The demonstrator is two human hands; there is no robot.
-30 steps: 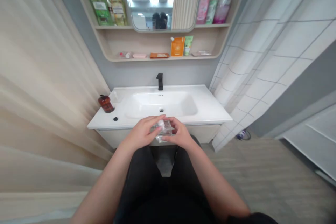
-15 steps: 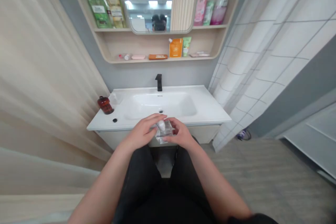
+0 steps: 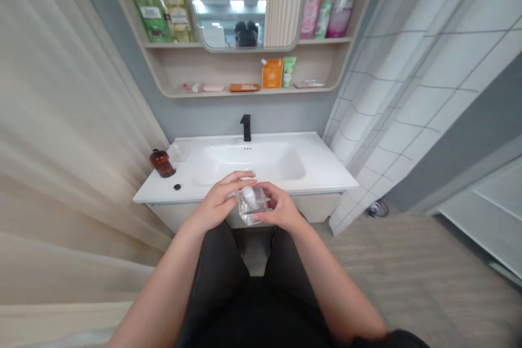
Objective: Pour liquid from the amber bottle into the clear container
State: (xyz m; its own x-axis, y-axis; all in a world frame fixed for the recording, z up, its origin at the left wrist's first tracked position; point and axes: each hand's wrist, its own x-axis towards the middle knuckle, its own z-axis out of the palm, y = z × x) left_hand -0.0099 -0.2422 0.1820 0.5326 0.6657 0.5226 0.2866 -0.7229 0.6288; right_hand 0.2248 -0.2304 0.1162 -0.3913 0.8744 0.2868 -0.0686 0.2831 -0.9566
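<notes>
A clear, square-sided bottle (image 3: 253,207) with a white part at its top is held in front of the sink's front edge. My right hand (image 3: 280,207) is closed around its right side, thumb on the near face. My left hand (image 3: 218,200) lies at its left, fingers stretched out past the top and thumb by the left edge; whether it touches the bottle I cannot tell. On the left of the white counter (image 3: 190,191) an amber bottle (image 3: 162,163) stands without a cap. A small black round cap (image 3: 177,187) lies in front of it.
A translucent white container (image 3: 178,151) sits beside the amber bottle. The washbasin (image 3: 281,163) has a black faucet (image 3: 246,128) behind it. Above hangs a mirror cabinet (image 3: 155,60) with bottles and tubes on its shelves. Curtains (image 3: 367,114) hang on both sides.
My left fingers have straightened and drawn slightly back to the left, uncovering more of the clear bottle. My right hand keeps its hold.
</notes>
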